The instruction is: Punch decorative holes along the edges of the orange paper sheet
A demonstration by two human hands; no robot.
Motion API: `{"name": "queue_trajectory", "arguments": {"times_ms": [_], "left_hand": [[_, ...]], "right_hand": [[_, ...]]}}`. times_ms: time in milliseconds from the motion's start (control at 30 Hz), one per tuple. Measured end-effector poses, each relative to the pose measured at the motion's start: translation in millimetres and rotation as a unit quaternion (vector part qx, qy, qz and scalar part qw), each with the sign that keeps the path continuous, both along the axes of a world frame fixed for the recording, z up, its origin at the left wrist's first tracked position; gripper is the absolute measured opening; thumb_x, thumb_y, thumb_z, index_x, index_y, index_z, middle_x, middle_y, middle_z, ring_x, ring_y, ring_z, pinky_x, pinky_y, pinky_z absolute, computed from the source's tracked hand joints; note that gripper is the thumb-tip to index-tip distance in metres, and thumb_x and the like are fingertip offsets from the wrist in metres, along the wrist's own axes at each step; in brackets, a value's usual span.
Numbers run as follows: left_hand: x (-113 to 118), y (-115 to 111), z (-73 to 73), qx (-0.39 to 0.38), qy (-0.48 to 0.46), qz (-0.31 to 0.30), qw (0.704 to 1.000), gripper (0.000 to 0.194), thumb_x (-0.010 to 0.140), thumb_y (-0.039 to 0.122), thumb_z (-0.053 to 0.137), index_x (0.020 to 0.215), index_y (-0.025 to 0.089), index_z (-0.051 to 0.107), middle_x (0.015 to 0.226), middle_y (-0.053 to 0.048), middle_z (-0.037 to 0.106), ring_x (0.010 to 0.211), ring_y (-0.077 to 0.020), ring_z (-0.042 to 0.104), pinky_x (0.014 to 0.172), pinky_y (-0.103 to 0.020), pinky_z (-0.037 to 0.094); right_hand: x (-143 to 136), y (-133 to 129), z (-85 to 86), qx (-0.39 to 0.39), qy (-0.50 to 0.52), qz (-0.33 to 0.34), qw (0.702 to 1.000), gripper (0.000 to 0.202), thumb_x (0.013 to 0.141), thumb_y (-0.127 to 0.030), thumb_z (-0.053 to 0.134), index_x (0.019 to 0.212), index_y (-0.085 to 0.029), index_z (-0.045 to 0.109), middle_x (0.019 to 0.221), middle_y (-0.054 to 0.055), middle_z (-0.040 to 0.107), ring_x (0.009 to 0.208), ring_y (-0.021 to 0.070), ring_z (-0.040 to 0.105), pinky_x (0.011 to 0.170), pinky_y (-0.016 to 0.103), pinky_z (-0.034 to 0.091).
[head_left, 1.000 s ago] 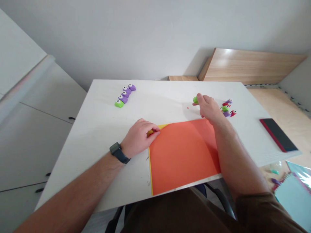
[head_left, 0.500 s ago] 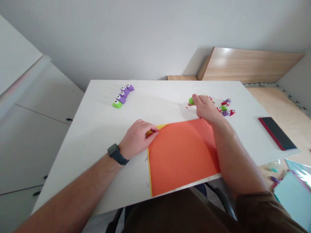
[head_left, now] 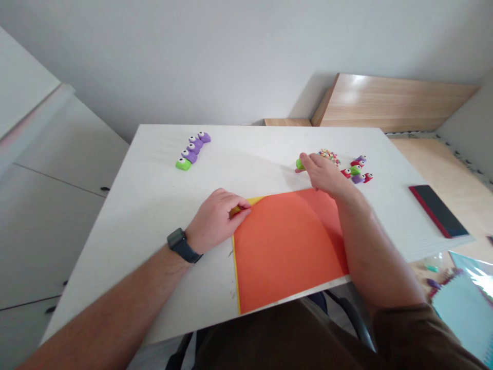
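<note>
My left hand (head_left: pixel 219 215) pinches the upper left corner of an orange sheet (head_left: pixel 285 246), curling it up. A yellow sheet (head_left: pixel 257 200) shows beneath along the left side and top corner. Over the table beyond the sheets, my right hand (head_left: pixel 324 173) grips a small green toy (head_left: pixel 299 164) between thumb and fingers; most of that toy is hidden. Just past this hand lies a pile of tiny multicoloured beads (head_left: pixel 330 156). To its right sits a cluster of red, green and purple toys with bulging eyes (head_left: pixel 356 170).
A slanting row of purple eyed toys (head_left: pixel 193 146), with a green one (head_left: pixel 183 164) at its near end, stands at the table's back left. A black, red-edged flat object (head_left: pixel 439 210) lies at the right edge. The white table (head_left: pixel 154 200) backs onto a wall.
My right hand has shifted slightly left with the green toy, and more of the bead pile shows. A small orange speck by its fingertips is out of sight. My left hand keeps its pinch.
</note>
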State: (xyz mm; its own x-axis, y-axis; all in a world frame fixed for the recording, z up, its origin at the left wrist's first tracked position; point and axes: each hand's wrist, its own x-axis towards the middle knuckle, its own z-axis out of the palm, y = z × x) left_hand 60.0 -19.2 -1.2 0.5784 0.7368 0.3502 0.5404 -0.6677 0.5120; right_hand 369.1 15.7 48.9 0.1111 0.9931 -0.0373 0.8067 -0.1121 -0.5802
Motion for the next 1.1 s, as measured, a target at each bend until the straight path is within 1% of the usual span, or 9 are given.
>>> {"name": "queue_trajectory", "arguments": {"times_ms": [200,467,567,667,733,800,867,1033,1100], "left_hand": [[0,1,-1.1,-0.003,0.001,-0.002,1.000,0.006,0.093,0.024,0.066,0.093,0.021,0.072,0.088,-0.001,0.075,0.084,-0.0193,0.063,0.085,-0.037,0.047],[0,1,-0.6,-0.001,0.000,-0.001,1.000,0.007,0.094,0.025,0.066,0.093,0.021,0.072,0.086,-0.001,0.075,0.082,-0.0193,0.062,0.084,-0.037,0.048],[0,1,-0.6,-0.002,-0.002,0.000,1.000,0.008,0.094,0.025,0.066,0.093,0.021,0.072,0.087,-0.001,0.075,0.083,-0.0193,0.062,0.084,-0.037,0.048],[0,1,-1.0,-0.002,-0.003,0.000,1.000,0.007,0.094,0.025,0.066,0.093,0.021,0.072,0.087,-0.001,0.075,0.083,-0.0193,0.062,0.084,-0.037,0.048],[0,1,-1.2,-0.003,-0.001,-0.002,1.000,0.006,0.094,0.025,0.066,0.093,0.021,0.072,0.088,-0.001,0.075,0.084,-0.0194,0.063,0.085,-0.037,0.048],[0,1,-1.1,-0.006,0.000,-0.004,1.000,0.006,0.094,0.025,0.066,0.094,0.022,0.072,0.088,-0.001,0.075,0.084,-0.0195,0.063,0.086,-0.037,0.048],[0,1,-0.7,-0.007,0.000,-0.004,1.000,0.006,0.094,0.025,0.066,0.094,0.022,0.072,0.089,-0.001,0.075,0.085,-0.0198,0.063,0.086,-0.038,0.048],[0,1,0.5,-0.007,0.000,-0.004,1.000,0.007,0.094,0.025,0.065,0.093,0.022,0.072,0.088,-0.001,0.075,0.084,-0.0197,0.063,0.085,-0.038,0.048],[0,1,0.4,-0.006,0.001,-0.002,1.000,0.007,0.094,0.025,0.066,0.093,0.022,0.072,0.088,-0.001,0.075,0.084,-0.0196,0.063,0.085,-0.038,0.048]], "right_hand": [[1,-1,5.5,0.018,-0.017,-0.035,0.999,0.064,0.101,-0.068,0.031,0.093,-0.018,0.070,0.078,0.009,0.073,0.059,0.0181,0.059,0.065,0.032,0.044],[1,0,0.6,-0.001,-0.021,-0.010,1.000,0.064,0.101,-0.068,0.030,0.089,-0.019,0.070,0.077,0.009,0.074,0.063,0.0190,0.063,0.069,0.032,0.045],[4,3,0.3,-0.014,-0.040,-0.004,0.999,0.061,0.101,-0.066,0.031,0.087,-0.019,0.068,0.084,0.011,0.076,0.076,0.0224,0.068,0.076,0.033,0.046],[7,5,1.4,0.000,-0.076,-0.016,0.997,0.058,0.103,-0.061,0.030,0.087,-0.019,0.068,0.095,0.014,0.078,0.090,0.0260,0.070,0.081,0.034,0.046],[8,5,2.6,0.006,-0.077,-0.023,0.997,0.059,0.103,-0.061,0.029,0.088,-0.019,0.067,0.096,0.015,0.078,0.087,0.0261,0.070,0.080,0.035,0.047],[7,4,3.1,0.005,-0.064,-0.026,0.998,0.059,0.102,-0.062,0.029,0.088,-0.019,0.067,0.093,0.014,0.078,0.080,0.0248,0.069,0.077,0.035,0.047],[7,4,2.6,0.001,-0.051,-0.025,0.998,0.059,0.102,-0.062,0.030,0.087,-0.019,0.067,0.091,0.013,0.078,0.077,0.0240,0.069,0.076,0.035,0.047],[11,5,0.2,-0.010,-0.074,-0.030,0.997,0.055,0.103,-0.060,0.033,0.086,-0.020,0.068,0.094,0.013,0.079,0.091,0.0260,0.070,0.079,0.033,0.047],[12,5,1.7,-0.003,-0.084,-0.034,0.996,0.054,0.103,-0.058,0.033,0.088,-0.020,0.068,0.093,0.013,0.079,0.092,0.0258,0.070,0.080,0.032,0.047]]}}
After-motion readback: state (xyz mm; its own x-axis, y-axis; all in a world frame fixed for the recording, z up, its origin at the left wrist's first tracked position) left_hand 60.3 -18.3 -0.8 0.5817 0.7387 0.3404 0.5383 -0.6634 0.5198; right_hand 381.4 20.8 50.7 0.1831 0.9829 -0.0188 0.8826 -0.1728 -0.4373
